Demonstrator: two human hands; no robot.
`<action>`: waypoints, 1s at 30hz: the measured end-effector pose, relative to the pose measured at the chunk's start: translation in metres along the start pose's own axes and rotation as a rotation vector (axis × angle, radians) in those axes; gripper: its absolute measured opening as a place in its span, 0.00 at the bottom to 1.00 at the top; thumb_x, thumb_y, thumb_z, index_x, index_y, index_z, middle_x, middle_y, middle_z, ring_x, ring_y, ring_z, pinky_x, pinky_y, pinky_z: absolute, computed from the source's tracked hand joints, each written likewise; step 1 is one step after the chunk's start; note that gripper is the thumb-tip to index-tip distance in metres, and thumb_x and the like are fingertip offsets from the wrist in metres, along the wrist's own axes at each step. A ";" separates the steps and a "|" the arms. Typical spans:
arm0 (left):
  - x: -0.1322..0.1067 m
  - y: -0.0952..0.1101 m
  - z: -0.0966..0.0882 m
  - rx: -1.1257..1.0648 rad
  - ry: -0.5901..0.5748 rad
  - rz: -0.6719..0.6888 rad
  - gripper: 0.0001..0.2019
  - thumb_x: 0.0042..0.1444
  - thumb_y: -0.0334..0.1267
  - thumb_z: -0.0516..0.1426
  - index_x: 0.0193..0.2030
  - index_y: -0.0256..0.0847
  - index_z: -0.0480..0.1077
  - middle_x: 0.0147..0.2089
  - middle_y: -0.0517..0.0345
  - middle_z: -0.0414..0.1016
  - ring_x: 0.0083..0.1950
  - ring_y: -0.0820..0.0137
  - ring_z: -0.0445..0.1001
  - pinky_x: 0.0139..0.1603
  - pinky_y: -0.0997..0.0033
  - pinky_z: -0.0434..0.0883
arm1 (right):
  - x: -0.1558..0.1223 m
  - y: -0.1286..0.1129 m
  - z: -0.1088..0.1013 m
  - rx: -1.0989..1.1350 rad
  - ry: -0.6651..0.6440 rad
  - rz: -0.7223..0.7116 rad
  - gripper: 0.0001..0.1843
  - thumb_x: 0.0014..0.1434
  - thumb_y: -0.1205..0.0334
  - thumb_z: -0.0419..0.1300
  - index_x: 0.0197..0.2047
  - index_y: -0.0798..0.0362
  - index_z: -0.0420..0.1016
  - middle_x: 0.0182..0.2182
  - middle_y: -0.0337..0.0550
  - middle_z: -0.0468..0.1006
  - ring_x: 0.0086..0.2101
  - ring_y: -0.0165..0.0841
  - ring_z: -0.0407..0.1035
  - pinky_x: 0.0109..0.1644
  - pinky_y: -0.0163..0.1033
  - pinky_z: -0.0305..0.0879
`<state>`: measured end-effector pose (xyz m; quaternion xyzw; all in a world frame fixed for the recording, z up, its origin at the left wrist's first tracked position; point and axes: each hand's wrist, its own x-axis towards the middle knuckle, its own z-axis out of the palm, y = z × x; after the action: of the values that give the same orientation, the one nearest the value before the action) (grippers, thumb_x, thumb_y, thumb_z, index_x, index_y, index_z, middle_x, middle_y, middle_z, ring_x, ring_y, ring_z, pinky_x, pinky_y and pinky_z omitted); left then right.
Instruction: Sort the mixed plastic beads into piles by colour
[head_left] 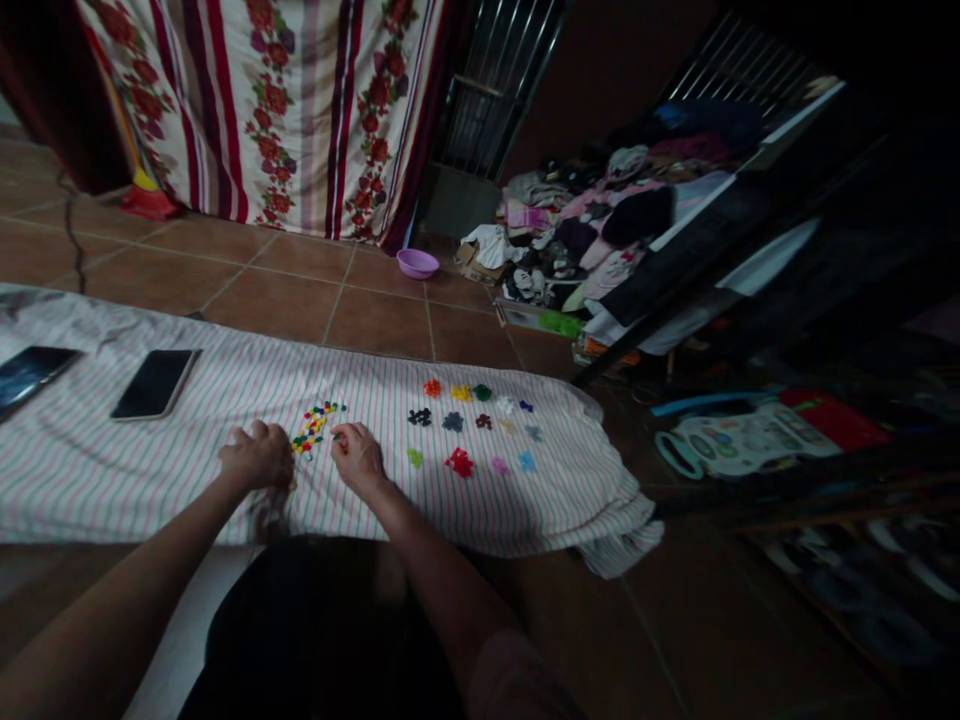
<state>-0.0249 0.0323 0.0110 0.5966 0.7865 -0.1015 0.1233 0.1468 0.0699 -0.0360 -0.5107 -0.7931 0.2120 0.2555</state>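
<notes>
A loose heap of small mixed-colour pieces [310, 432], mostly yellow, green and red, lies on a striped cloth [225, 385]. My left hand [259, 455] rests at the heap's left side, its fingers spread and bent towards the cloth. On the other side, my right hand [358, 455] pinches a small green piece [337, 437] between thumb and finger. Further right the pieces lie grouped by colour, among them orange [432, 387], yellow [460, 393], dark green [481, 392], black [420, 417], grey [453, 422], red [459, 462] and light blue [526, 461] piles. The pieces' exact shape is too small to tell.
A phone [155, 384] and another dark-screened device [34, 375] lie at the cloth's left. Beyond, a purple basin [418, 264] stands on the tiled floor near a floral curtain [300, 110]. Heaped clothes [577, 215] fill the back right, with a dark shelf at the right.
</notes>
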 end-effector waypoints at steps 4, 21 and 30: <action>0.002 -0.001 0.002 0.015 -0.010 0.016 0.30 0.47 0.49 0.56 0.56 0.35 0.63 0.58 0.35 0.62 0.59 0.39 0.63 0.49 0.47 0.66 | 0.003 0.014 -0.016 0.028 0.053 0.022 0.12 0.59 0.68 0.54 0.44 0.47 0.74 0.41 0.39 0.75 0.41 0.30 0.70 0.48 0.35 0.66; -0.001 -0.001 -0.003 0.004 -0.036 0.022 0.34 0.42 0.50 0.60 0.56 0.37 0.63 0.59 0.36 0.63 0.60 0.38 0.62 0.50 0.48 0.67 | 0.031 0.161 -0.143 -0.121 0.427 0.296 0.12 0.56 0.67 0.53 0.42 0.53 0.73 0.39 0.46 0.79 0.37 0.35 0.73 0.46 0.40 0.67; -0.004 0.000 -0.007 0.034 -0.030 0.044 0.29 0.47 0.49 0.57 0.54 0.37 0.64 0.58 0.36 0.63 0.59 0.41 0.64 0.49 0.50 0.68 | 0.038 0.190 -0.187 -0.342 0.351 0.553 0.15 0.59 0.68 0.52 0.46 0.55 0.74 0.42 0.48 0.80 0.43 0.35 0.73 0.46 0.35 0.63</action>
<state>-0.0239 0.0304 0.0186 0.6143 0.7693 -0.1210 0.1272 0.3831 0.1927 0.0033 -0.7696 -0.5932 0.0466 0.2315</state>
